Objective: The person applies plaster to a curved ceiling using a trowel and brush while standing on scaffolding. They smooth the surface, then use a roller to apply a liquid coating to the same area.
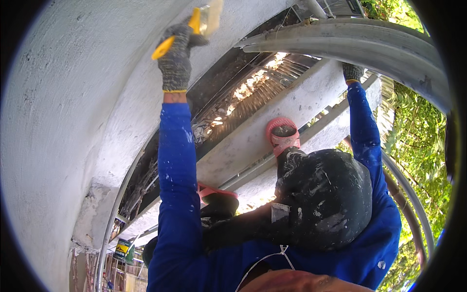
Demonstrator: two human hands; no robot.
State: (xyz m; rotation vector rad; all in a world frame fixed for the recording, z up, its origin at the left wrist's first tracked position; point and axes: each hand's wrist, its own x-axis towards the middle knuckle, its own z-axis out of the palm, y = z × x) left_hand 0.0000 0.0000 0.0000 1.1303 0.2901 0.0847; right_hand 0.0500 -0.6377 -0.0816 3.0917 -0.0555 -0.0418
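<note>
My left hand (176,61), in a grey knit glove with a yellow cuff edge, is raised at the upper middle and closed round the yellow handle of a putty knife (212,19). The broad blade points up and is slightly blurred, close to the rough white plastered wall (112,63). My right hand (352,73), in a similar dark glove, is stretched out at the upper right, next to a grey curved beam (350,36). The beam hides its fingers, so I cannot see whether it grips anything.
I stand in pink shoes (283,134) on a whitish plank (243,138) beside a metal rail. Thatched roofing (292,73) shows below. A green bucket (124,249) hangs or stands at lower left. A curved pipe (413,199) and leafy trees (418,131) lie right.
</note>
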